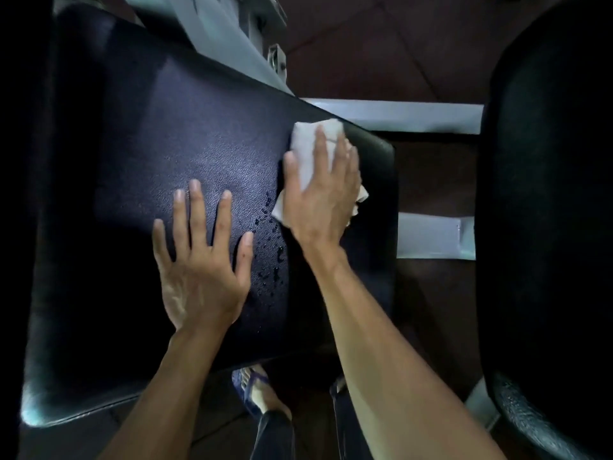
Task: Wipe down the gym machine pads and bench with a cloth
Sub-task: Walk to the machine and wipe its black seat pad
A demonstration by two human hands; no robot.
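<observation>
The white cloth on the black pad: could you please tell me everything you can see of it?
The white cloth looks like thin, soft fabric or paper, folded and crumpled, with wrinkled edges poking out beyond the palm. It lies flat on the black textured vinyl pad, near the pad's far right edge. The right hand presses it down with spread, straight fingers, covering its middle. Water droplets bead on the pad just left of it. The left hand does not touch it.

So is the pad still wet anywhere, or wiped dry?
Still wet in part: droplets bead on the black pad between the left hand and the right hand, which presses the white cloth.
</observation>
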